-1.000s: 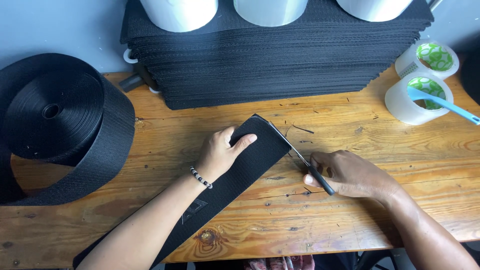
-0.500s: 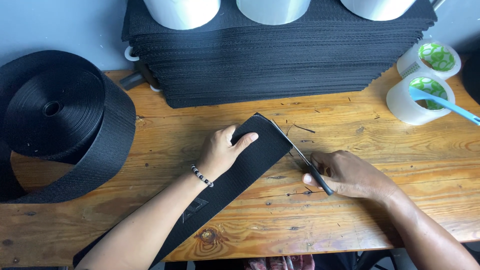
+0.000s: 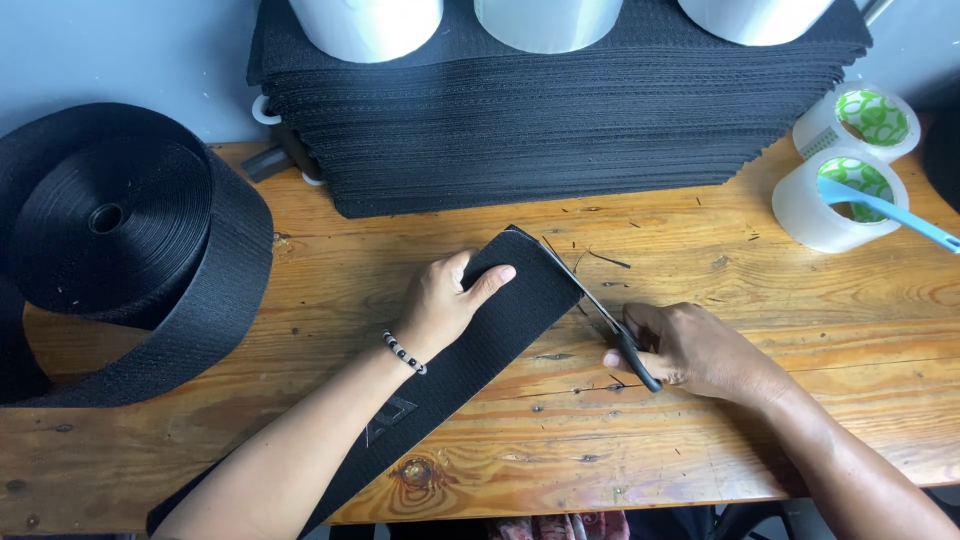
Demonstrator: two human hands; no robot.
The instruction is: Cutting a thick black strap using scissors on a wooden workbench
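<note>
Black webbing strap [image 3: 480,335] runs diagonally across the wooden bench [image 3: 700,250], pinned flat by the open left hand [image 3: 440,305], its cut end just left of the scissors [image 3: 600,315] gripped in the right hand [image 3: 700,352].

White rolls [image 3: 545,18] cropped at top edge

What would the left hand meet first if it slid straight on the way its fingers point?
The left hand points up-right along the black strap. It would probably first reach the strap's cut end, where the scissors lie, then bare table.
</note>
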